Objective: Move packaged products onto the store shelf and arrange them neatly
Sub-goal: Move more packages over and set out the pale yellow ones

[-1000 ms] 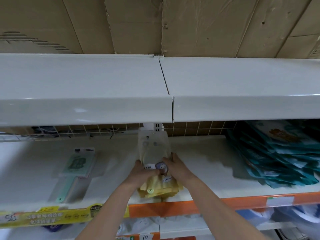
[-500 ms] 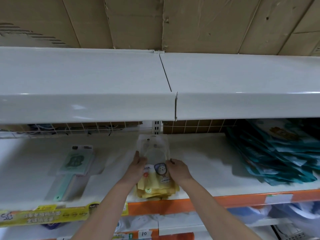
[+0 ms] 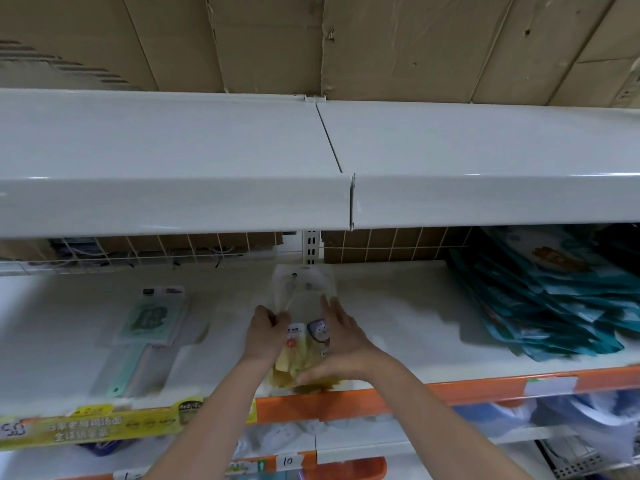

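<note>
A stack of clear plastic packages with yellow contents lies on the white middle shelf, its transparent top pointing toward the back. My left hand grips the left edge of the stack with curled fingers. My right hand lies flat against the stack's right side, fingers stretched toward the back. The stack's lower end reaches the shelf's orange front rail.
A green packaged comb-like item lies to the left on the same shelf. A pile of teal packages fills the right. A white upper shelf overhangs; a wire grid backs the shelf. A yellow price strip runs along the lower left.
Both hands slid further back along the sides of the yellow package stack, and the right hand opened flat against it. The stack sits a little deeper on the shelf.
</note>
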